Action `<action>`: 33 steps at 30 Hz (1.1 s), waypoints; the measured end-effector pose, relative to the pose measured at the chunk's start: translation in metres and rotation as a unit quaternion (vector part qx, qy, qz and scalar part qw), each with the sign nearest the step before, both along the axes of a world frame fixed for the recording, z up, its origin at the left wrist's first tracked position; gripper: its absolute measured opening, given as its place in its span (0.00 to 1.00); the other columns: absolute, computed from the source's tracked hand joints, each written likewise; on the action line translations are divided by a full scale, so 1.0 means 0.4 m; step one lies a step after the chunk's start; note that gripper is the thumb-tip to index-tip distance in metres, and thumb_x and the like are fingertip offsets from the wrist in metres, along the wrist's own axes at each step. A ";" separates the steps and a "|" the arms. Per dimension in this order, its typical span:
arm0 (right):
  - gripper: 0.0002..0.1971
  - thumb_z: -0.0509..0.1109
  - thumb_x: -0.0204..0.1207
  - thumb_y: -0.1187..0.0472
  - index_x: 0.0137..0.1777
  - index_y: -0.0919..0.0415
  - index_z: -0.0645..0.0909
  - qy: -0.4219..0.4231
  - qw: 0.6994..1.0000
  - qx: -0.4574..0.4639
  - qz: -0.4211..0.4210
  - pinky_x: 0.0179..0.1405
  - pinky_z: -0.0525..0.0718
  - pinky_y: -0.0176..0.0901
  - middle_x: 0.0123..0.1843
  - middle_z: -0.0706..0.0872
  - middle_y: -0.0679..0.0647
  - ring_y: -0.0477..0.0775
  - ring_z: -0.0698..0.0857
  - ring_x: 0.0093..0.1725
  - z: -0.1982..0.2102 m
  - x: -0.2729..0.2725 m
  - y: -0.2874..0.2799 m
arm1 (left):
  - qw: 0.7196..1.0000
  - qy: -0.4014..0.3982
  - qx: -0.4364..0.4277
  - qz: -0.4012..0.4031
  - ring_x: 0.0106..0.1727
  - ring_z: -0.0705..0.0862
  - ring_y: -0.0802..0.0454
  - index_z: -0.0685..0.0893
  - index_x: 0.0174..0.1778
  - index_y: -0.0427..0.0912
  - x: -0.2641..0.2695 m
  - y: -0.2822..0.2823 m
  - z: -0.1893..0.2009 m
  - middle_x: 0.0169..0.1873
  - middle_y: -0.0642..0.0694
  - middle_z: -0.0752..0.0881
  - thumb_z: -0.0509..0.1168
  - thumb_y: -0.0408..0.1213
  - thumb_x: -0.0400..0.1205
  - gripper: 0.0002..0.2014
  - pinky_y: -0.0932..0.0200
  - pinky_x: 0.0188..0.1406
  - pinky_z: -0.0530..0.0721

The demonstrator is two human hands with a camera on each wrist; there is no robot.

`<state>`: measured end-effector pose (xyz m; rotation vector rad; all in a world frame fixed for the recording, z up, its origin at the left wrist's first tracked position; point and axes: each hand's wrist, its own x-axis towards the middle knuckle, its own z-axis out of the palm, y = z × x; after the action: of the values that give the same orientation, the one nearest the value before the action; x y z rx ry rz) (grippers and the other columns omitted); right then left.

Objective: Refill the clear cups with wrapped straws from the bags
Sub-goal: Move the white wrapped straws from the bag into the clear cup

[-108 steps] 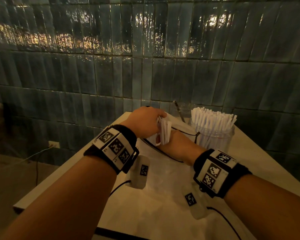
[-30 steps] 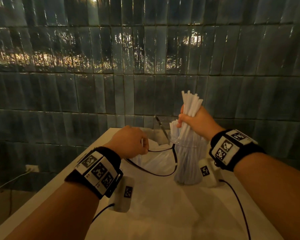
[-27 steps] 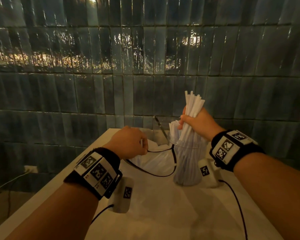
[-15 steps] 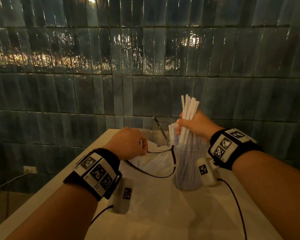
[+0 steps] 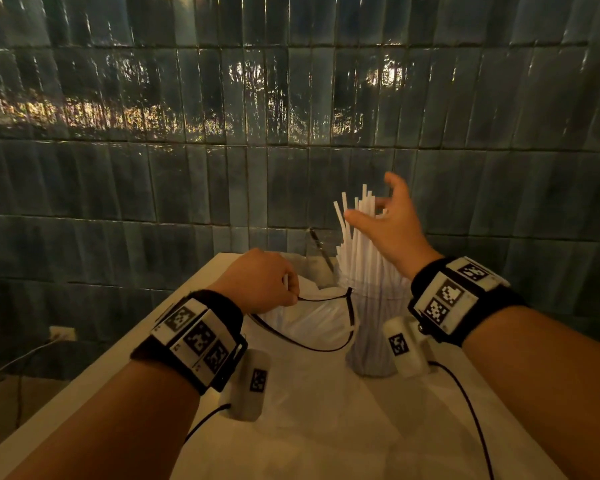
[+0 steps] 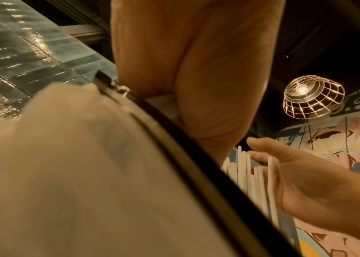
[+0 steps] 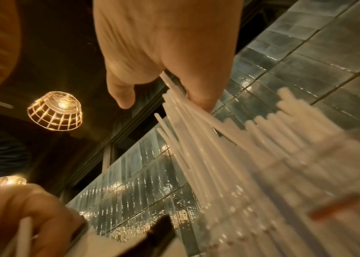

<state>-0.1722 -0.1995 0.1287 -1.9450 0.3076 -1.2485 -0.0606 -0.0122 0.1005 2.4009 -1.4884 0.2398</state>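
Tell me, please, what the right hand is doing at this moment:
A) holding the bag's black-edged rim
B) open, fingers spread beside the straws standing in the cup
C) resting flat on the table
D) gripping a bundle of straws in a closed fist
B: the right hand is open with fingers spread beside the tops of the straws, which stand in the clear cup; the left hand holds the bag.

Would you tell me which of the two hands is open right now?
The right hand: its fingers are spread beside the straws standing in the cup. The left hand is curled, pinching the bag rim.
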 end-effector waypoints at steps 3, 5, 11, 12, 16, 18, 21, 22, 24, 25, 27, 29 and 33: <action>0.43 0.76 0.71 0.55 0.80 0.50 0.55 -0.022 0.995 -0.094 -0.021 0.59 0.75 0.39 0.62 0.75 0.47 0.43 0.77 0.59 0.034 0.009 0.009 | 1.000 0.006 0.001 0.001 0.38 0.81 0.62 0.87 0.37 0.56 0.000 -0.001 0.001 0.34 0.61 0.84 0.70 0.43 0.74 0.02 0.65 0.41 0.78; 0.39 0.74 0.73 0.55 0.81 0.51 0.57 0.019 0.979 -0.198 -0.051 0.63 0.70 0.36 0.74 0.68 0.53 0.45 0.71 0.67 0.051 0.017 0.009 | 1.000 0.009 0.001 -0.001 0.38 0.82 0.62 0.88 0.37 0.55 0.000 -0.002 0.002 0.34 0.60 0.85 0.70 0.43 0.74 0.02 0.62 0.43 0.82; 0.12 0.55 0.85 0.54 0.51 0.58 0.78 0.280 0.901 -0.313 -0.110 0.36 0.74 0.38 0.46 0.83 0.56 0.55 0.84 0.47 0.013 0.024 -0.021 | 1.000 0.020 0.000 -0.004 0.39 0.83 0.60 0.86 0.35 0.57 -0.002 0.002 0.003 0.37 0.58 0.87 0.71 0.42 0.74 0.03 0.58 0.48 0.84; 0.15 0.52 0.86 0.52 0.45 0.56 0.77 0.319 0.892 -0.305 -0.102 0.34 0.72 0.39 0.42 0.83 0.54 0.53 0.82 0.41 -0.009 0.017 -0.026 | 1.000 0.019 0.000 -0.005 0.39 0.83 0.60 0.86 0.35 0.57 -0.002 0.003 0.003 0.37 0.58 0.87 0.70 0.42 0.74 0.04 0.58 0.48 0.84; 0.20 0.47 0.86 0.48 0.54 0.56 0.79 0.374 0.877 -0.296 -0.060 0.49 0.76 0.43 0.50 0.85 0.54 0.56 0.84 0.50 -0.076 -0.011 -0.036 | 1.000 0.011 -0.007 -0.012 0.39 0.83 0.60 0.86 0.35 0.55 0.001 0.004 0.001 0.36 0.58 0.87 0.70 0.41 0.73 0.03 0.56 0.48 0.85; 0.23 0.48 0.85 0.45 0.70 0.57 0.73 0.385 0.882 -0.266 -0.051 0.56 0.74 0.49 0.64 0.83 0.58 0.58 0.82 0.59 -0.072 -0.013 -0.040 | 1.000 0.012 -0.006 -0.013 0.39 0.83 0.60 0.87 0.36 0.55 0.001 0.004 -0.001 0.36 0.58 0.87 0.70 0.41 0.73 0.03 0.55 0.48 0.85; 0.33 0.55 0.83 0.44 0.83 0.56 0.51 0.336 0.921 -0.191 -0.046 0.71 0.69 0.54 0.81 0.64 0.59 0.60 0.69 0.76 -0.041 -0.001 -0.034 | 1.000 0.013 -0.005 -0.013 0.40 0.83 0.60 0.86 0.35 0.56 0.000 0.001 -0.002 0.36 0.58 0.87 0.70 0.42 0.73 0.03 0.56 0.49 0.85; 0.35 0.58 0.83 0.45 0.84 0.55 0.48 0.295 0.933 -0.198 -0.053 0.74 0.65 0.54 0.84 0.58 0.57 0.59 0.64 0.80 -0.026 0.005 -0.027 | 1.000 0.012 -0.005 -0.011 0.39 0.83 0.60 0.86 0.34 0.57 0.000 0.000 -0.002 0.35 0.59 0.87 0.71 0.42 0.73 0.04 0.56 0.48 0.85; 0.36 0.60 0.82 0.49 0.84 0.56 0.47 0.244 0.933 -0.256 -0.072 0.78 0.59 0.52 0.85 0.51 0.55 0.55 0.56 0.83 0.007 0.024 -0.010 | 1.000 0.015 -0.003 -0.009 0.38 0.83 0.61 0.85 0.32 0.58 0.000 -0.001 0.001 0.34 0.60 0.86 0.71 0.43 0.73 0.05 0.57 0.46 0.85; 0.36 0.61 0.82 0.51 0.84 0.57 0.46 0.244 0.924 -0.285 -0.081 0.79 0.57 0.51 0.85 0.49 0.54 0.54 0.53 0.83 0.022 0.038 -0.005 | 1.000 0.015 -0.001 -0.007 0.38 0.83 0.60 0.84 0.32 0.59 -0.001 -0.001 0.002 0.33 0.60 0.86 0.72 0.43 0.72 0.06 0.57 0.46 0.85; 0.37 0.62 0.82 0.52 0.84 0.57 0.45 0.278 0.903 -0.313 -0.094 0.80 0.54 0.52 0.86 0.45 0.54 0.54 0.47 0.84 0.049 0.067 -0.001 | 1.000 0.013 0.001 -0.005 0.39 0.83 0.60 0.84 0.32 0.59 -0.003 -0.001 0.004 0.34 0.59 0.86 0.72 0.44 0.72 0.05 0.56 0.47 0.85; 0.37 0.62 0.82 0.52 0.84 0.57 0.45 0.318 0.887 -0.321 -0.093 0.80 0.53 0.54 0.86 0.41 0.53 0.56 0.44 0.84 0.066 0.092 0.000 | 1.000 0.012 0.000 -0.004 0.40 0.83 0.60 0.84 0.32 0.59 -0.004 0.001 0.004 0.35 0.59 0.86 0.72 0.44 0.72 0.05 0.54 0.48 0.85; 0.32 0.60 0.83 0.52 0.82 0.62 0.55 0.406 0.846 -0.333 -0.095 0.78 0.58 0.55 0.85 0.50 0.58 0.60 0.52 0.83 0.059 0.117 0.001 | 1.000 0.013 -0.001 -0.003 0.40 0.83 0.60 0.85 0.33 0.58 -0.004 0.006 0.004 0.36 0.58 0.87 0.72 0.44 0.72 0.04 0.53 0.50 0.85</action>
<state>-0.1254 -0.1992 0.1524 -3.0760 0.5458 -0.5813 -0.0622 -0.0099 0.1021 2.3886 -1.4829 0.2092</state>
